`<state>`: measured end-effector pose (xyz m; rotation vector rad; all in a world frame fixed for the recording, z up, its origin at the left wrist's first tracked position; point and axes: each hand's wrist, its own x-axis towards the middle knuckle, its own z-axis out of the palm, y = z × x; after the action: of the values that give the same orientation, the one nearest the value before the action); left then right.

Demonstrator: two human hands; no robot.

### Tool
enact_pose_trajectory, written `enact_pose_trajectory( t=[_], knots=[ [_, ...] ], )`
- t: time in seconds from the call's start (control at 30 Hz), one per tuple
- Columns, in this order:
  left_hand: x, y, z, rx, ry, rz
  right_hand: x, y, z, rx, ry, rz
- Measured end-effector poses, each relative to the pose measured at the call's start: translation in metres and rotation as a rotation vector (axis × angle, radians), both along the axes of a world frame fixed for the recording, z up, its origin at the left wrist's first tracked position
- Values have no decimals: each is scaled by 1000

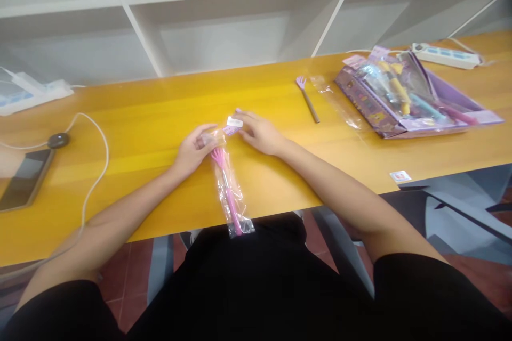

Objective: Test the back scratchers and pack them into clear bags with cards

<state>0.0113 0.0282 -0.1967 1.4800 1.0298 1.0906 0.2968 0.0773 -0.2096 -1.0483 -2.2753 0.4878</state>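
Note:
A pink back scratcher (229, 192) with a claw-shaped head and a metal neck lies inside a clear plastic bag (241, 203). Its handle end reaches over the table's front edge towards my lap. Near the claw, my left hand (192, 150) is closed on the upper end of the bag. My right hand (260, 132) is closed at a small purple and white card label (233, 124) at the bag's top, its fingertips on the label's edge. Farther right, an unwrapped back scratcher (308, 99) with a lilac claw and a dark handle rests on the table.
A purple display box (372, 104) holding several bagged items stands at the right, beside an empty-looking clear wrapper (340, 104). Power strips (446, 55) lie at both sides. A phone (26, 180), a cable and a small sticker (400, 176) are on the table (168, 101). White shelves rise behind.

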Motion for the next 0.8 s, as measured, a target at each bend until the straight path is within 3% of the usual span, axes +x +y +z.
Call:
enact_pose_trajectory(
  t=[0.43, 0.8],
  knots=[
    [-1, -4, 0, -47, 81, -20, 1, -5, 9, -28, -134, -99],
    [0, -9, 2, -96, 31, -143, 6, -5, 14, -46, -63, -98]
  ],
)
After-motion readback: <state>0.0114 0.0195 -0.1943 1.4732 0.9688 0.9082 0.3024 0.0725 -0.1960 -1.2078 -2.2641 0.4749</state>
